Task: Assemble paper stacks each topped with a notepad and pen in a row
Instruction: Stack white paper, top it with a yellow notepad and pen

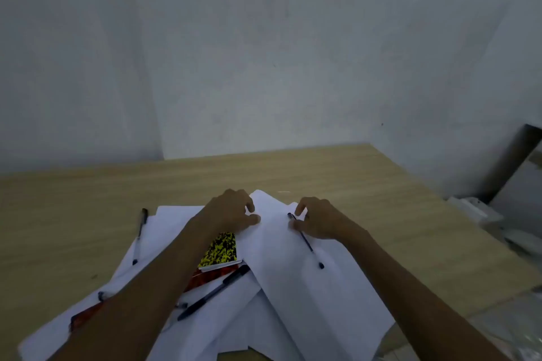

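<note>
Top sheet (299,267) lies skewed over loose papers (176,328) on the table (381,184). Right hand (318,218) pinches a pen (306,240) resting on it — left hand (231,212), fingers curled, presses the sheet's edge. Yellow notepad (221,249) just beside.

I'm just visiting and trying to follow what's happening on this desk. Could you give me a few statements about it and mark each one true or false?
1. The right hand pinches the upper end of a pen lying on a white sheet. True.
2. The yellow-and-black notepad sits on top of that sheet. False: the sheet's edge overlaps it, and the left forearm crosses it.
3. Another pen lies on the papers at the far left, touched by neither hand. True.
4. The left hand holds a pen. False: its curled fingers rest on the paper, with no pen in them.
5. The table is wooden. True.
</note>
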